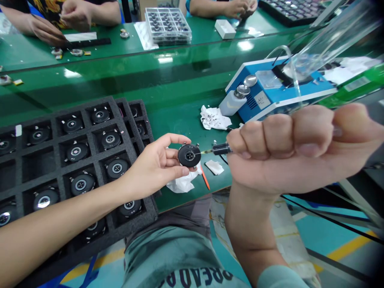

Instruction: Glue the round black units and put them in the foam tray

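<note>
My left hand (153, 168) pinches a round black component (189, 155) by its rim, with its face toward me and a metal-ringed centre showing. My right hand (288, 148), closed in a fist, holds a black-handled driver (222, 149). Its thin tip reaches the component's edge, but I cannot tell whether they touch. Part of the driver is hidden in my fist. Left of my hands lies a black foam tray (96, 160) with several similar round components in its square cells, and my left forearm passes over it.
A blue machine (279, 88) under a clear acrylic cover (330, 44) stands at right, with a white bottle (234, 100) beside it. White tissues (211, 118) and an orange-tipped stick (205, 178) lie on the green bench (180, 84). Co-workers' hands (234, 8) work across it.
</note>
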`<state>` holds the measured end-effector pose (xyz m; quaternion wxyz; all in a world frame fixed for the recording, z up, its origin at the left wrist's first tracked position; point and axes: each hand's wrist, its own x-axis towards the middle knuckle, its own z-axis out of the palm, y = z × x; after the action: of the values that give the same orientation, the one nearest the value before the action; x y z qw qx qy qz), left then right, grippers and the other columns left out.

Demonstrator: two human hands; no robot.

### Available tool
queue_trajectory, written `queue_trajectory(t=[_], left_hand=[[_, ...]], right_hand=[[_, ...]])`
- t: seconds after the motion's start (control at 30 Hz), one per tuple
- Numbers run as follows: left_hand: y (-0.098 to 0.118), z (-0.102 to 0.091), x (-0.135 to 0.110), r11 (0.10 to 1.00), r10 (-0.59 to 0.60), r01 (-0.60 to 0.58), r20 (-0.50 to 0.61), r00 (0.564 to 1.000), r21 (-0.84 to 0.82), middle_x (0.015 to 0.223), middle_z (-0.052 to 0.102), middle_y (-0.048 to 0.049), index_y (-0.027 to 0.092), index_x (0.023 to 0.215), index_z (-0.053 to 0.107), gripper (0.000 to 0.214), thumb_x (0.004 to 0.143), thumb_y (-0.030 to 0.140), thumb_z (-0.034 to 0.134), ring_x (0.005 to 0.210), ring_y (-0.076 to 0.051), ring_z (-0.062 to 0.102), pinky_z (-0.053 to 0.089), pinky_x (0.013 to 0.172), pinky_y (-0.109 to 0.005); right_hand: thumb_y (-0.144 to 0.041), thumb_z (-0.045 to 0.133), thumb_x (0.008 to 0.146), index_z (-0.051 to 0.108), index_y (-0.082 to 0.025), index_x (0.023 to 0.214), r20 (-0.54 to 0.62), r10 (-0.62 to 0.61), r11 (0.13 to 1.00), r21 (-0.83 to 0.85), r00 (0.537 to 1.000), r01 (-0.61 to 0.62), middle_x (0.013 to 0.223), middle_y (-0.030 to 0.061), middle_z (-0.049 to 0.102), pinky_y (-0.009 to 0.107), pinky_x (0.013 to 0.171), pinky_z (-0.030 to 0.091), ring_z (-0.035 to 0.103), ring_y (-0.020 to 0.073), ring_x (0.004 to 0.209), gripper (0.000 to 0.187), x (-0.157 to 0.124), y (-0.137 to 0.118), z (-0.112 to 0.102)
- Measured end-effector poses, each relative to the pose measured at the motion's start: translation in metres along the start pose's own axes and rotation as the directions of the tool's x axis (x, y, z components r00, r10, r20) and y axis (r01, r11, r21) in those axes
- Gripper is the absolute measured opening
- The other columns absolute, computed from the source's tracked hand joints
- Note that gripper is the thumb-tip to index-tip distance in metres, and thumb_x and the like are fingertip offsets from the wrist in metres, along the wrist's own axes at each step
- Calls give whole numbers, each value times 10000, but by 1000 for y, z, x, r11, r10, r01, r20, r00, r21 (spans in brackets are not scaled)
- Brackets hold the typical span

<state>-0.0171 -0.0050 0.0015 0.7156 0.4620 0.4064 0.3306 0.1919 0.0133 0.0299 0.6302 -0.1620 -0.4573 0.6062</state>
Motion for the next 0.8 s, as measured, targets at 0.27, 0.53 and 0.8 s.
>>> queue_trajectory(t=[0.27, 0.53, 0.8], left_hand=[[-1, 0, 0, 1000, -5, 5, -4, 1000, -1, 959, 772, -51, 196, 1209, 532, 507, 789, 56, 778, 926, -206, 786, 591, 814, -282], [0, 0, 0, 1000, -9, 9, -8, 1000, -8, 956, 772, -50, 196, 1202, 535, 509, 781, 53, 783, 922, -206, 787, 593, 814, -280], [0, 0, 1, 1000, -5, 5, -3, 1000, -7, 952, 772, -48, 194, 1209, 528, 512, 786, 50, 778, 915, -199, 787, 594, 810, -274]], right_hand=[[-349, 617, 945, 202, -198, 482, 22, 4, 1000, -8, 1000, -4, 438, -72, 73, 293, 417, 239, 112, 91, 402, 640, 0, -1, -1], [-379, 696, 882, 216, -200, 470, 28, 16, 1000, -24, 999, -15, 407, -71, 112, 293, 419, 262, 161, 97, 383, 658, -1, -1, -3], [-346, 699, 875, 178, -198, 481, 5, 2, 1000, 6, 1000, -2, 423, -78, 68, 284, 406, 214, 122, 85, 379, 670, -2, 1, 4]])
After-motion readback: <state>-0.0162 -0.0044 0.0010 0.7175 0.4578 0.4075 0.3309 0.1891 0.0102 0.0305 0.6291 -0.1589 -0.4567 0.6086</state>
